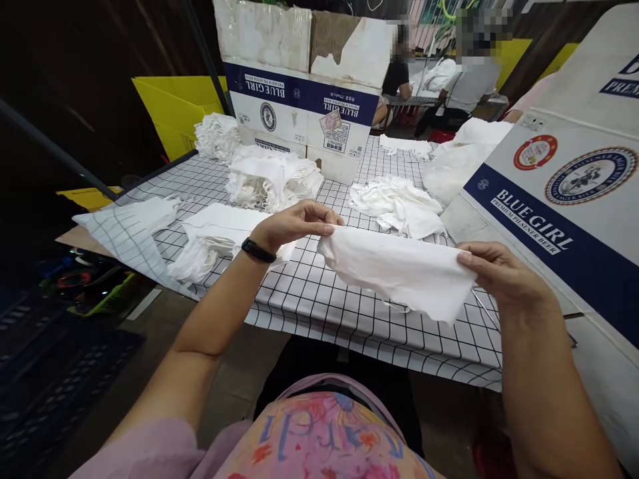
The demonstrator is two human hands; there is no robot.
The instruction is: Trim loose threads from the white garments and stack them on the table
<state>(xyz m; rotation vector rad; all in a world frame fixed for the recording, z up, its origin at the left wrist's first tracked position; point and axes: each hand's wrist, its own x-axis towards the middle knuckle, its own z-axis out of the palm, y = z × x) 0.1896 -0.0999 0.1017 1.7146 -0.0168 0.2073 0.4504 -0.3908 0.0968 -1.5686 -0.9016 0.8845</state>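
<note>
A white piece of cloth (399, 269) is stretched between my two hands above the table's front part. My left hand (299, 225) pinches its upper left corner between thumb and fingers. At the opposite end, my right hand (504, 269) grips the upper right corner. The cloth's lower edge hangs loose. Beyond it lies a heap of similar white cloths (394, 203). Left of my left hand, a folded white stack (200, 259) rests near the table edge, with a taller stack of white pieces (272, 174) behind it.
A grid-patterned cloth covers the table (294, 286). An upside-down Blue Girl carton (299, 100) stands at the back, and another carton (564, 173) leans close on the right. More white pieces (218, 136) lie at the back left. Two people sit in the background beyond the cartons.
</note>
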